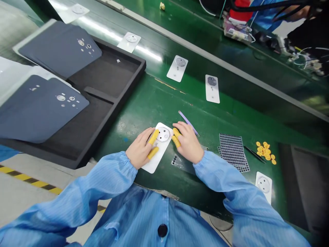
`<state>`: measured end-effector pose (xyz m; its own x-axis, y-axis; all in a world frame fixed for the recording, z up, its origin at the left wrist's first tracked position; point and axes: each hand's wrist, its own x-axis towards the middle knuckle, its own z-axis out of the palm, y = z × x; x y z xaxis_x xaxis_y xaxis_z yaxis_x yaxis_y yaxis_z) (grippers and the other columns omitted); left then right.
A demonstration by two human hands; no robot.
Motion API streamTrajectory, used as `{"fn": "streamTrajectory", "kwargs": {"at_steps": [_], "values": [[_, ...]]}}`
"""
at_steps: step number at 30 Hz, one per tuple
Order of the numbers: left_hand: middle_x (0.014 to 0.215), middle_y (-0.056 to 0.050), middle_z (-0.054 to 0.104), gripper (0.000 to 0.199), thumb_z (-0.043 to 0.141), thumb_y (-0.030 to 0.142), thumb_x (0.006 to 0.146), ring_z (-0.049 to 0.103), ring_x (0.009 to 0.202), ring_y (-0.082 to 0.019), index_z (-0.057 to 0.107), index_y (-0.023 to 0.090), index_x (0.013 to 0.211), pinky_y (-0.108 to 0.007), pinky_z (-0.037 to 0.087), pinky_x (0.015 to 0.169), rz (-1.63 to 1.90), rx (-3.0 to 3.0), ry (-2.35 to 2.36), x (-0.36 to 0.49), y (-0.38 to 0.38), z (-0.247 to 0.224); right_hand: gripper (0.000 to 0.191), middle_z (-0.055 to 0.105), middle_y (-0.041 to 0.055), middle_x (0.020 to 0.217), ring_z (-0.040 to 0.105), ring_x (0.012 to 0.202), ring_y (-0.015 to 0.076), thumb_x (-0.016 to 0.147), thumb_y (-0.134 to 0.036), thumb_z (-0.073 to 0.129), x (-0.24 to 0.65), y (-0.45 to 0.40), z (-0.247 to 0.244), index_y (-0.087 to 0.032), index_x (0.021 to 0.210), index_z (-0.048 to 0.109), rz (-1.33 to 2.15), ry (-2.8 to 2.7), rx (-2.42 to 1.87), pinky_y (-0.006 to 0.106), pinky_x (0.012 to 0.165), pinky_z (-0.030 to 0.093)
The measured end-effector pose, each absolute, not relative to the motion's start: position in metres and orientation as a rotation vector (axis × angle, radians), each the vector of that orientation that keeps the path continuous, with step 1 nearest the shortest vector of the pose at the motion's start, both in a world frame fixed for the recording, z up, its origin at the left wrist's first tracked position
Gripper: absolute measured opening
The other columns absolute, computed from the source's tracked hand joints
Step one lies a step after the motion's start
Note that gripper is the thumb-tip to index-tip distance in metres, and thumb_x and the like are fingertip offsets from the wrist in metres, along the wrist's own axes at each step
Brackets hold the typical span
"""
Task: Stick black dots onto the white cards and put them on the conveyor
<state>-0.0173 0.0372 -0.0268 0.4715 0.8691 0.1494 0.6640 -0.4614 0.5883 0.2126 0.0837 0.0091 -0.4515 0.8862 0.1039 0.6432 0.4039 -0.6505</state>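
Observation:
A white phone back cover (159,154) lies tilted on the green bench, its round camera ring (163,134) facing up. My left hand (141,147) holds its left side, with the yellow-cotted index finger and thumb across the face. At the upper right edge, my right hand (188,141) has its yellow-cotted finger and thumb close together against the cover; the exact contact is partly hidden. Purple tweezers (189,123) lie just beyond the right hand. Below that hand is a small clear strip with black dots (177,160).
Sheets of black dots (233,151), black tweezers (254,154) and yellow finger cots (266,151) lie to the right, near another white cover (264,187). A black tray (108,128) with grey-blue sheets (61,48) stands left. Several covers (177,73) lie along the far side.

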Motion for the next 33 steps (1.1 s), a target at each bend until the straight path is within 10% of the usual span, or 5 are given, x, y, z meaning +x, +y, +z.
{"fn": "streamTrajectory", "kwargs": {"at_steps": [5, 11, 18, 33], "values": [[0.143, -0.025, 0.036, 0.049, 0.055, 0.033, 0.084, 0.037, 0.133, -0.036, 0.047, 0.008, 0.125, -0.052, 0.041, 0.103, 0.57, 2.117, 1.349, -0.027, 0.047, -0.018, 0.013, 0.065, 0.0123, 0.104, 0.062, 0.098, 0.0263, 0.08, -0.029, 0.061, 0.197, 0.084, 0.007, -0.017, 0.078, 0.066, 1.094, -1.836, -1.445, 0.048, 0.09, 0.051], [0.119, -0.018, 0.06, 0.058, 0.07, 0.037, 0.071, 0.066, 0.078, -0.023, 0.054, 0.012, 0.121, -0.032, 0.054, 0.06, 0.434, 1.886, 1.292, -0.039, 0.067, 0.014, 0.033, 0.064, 0.0025, 0.065, 0.065, 0.055, 0.0156, 0.072, -0.045, 0.071, 0.192, 0.094, 0.013, -0.018, 0.079, 0.055, 1.484, -1.613, -1.4, 0.031, 0.053, 0.057], [0.094, -0.007, 0.073, 0.074, 0.067, 0.027, 0.078, 0.069, 0.063, -0.016, 0.033, 0.019, 0.144, -0.021, 0.052, 0.055, 0.342, 0.874, 0.585, -0.031, 0.064, 0.104, 0.027, 0.063, -0.0052, 0.061, 0.061, 0.046, 0.0084, 0.079, -0.03, 0.071, 0.197, 0.043, 0.1, -0.022, 0.103, 0.061, 1.562, -1.209, -0.97, 0.02, 0.045, 0.052], [0.1, -0.009, 0.073, 0.064, 0.065, 0.027, 0.063, 0.072, 0.081, -0.025, 0.057, 0.016, 0.126, -0.027, 0.056, 0.059, 0.227, 0.715, 0.309, 0.029, 0.037, 0.15, 0.014, 0.068, -0.0041, 0.053, 0.06, 0.034, 0.0156, 0.081, -0.032, 0.07, 0.223, -0.036, 0.143, -0.03, 0.095, 0.071, 1.1, -1.123, -0.881, 0.025, 0.033, 0.055]]}}
